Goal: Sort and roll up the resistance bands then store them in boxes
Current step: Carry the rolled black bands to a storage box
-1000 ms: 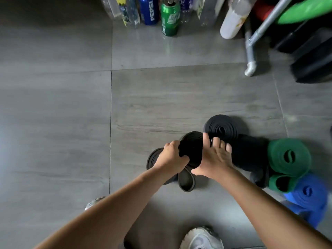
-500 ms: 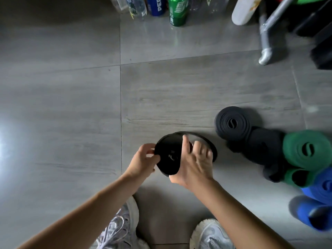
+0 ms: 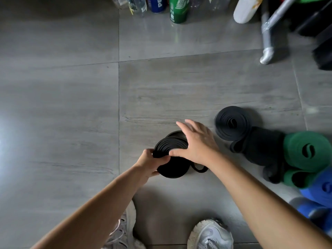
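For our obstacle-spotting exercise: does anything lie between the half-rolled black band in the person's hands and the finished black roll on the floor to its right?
Only the person's own right hand, spread over the black band on that side; the left hand grips its left edge. Otherwise bare floor up to the finished black roll.

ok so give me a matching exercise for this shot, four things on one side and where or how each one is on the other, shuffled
1 left hand
2 right hand
3 green roll
4 green can

a stands at the far edge among bottles
b fingers spread flat on the black coil
c grips the black coil's near edge
d lies at right beside the blue roll

Pairs: 1-c, 2-b, 3-d, 4-a
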`<action>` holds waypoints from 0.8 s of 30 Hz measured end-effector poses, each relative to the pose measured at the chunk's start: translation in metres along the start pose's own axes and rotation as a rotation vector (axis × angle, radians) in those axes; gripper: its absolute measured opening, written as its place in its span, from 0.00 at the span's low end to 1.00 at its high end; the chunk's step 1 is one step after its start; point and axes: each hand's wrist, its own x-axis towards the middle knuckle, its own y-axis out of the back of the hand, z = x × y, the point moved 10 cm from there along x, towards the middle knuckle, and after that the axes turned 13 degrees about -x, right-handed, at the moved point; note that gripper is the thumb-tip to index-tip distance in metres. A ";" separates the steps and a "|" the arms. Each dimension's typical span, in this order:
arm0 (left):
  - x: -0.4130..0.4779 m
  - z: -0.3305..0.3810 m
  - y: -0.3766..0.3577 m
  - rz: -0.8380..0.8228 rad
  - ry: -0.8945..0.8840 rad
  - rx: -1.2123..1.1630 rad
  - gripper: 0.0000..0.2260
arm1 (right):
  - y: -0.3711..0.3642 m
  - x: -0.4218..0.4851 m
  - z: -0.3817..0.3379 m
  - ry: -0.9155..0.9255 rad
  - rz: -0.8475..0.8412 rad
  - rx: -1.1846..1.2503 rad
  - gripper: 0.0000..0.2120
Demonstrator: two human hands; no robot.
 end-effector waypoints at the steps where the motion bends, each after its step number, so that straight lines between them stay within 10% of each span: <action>1: 0.001 0.000 0.000 -0.013 0.010 0.004 0.15 | -0.006 0.005 -0.008 0.067 -0.090 -0.062 0.52; 8: -0.003 0.021 -0.004 0.035 -0.154 0.254 0.31 | -0.038 0.004 0.014 -0.068 -0.387 0.160 0.44; 20: -0.034 0.090 -0.120 -0.257 -0.380 0.280 0.28 | -0.025 -0.075 0.102 -0.479 0.127 1.429 0.36; 24: -0.014 0.122 -0.176 -0.311 -0.371 0.353 0.25 | -0.008 -0.078 0.147 -0.637 0.284 1.424 0.23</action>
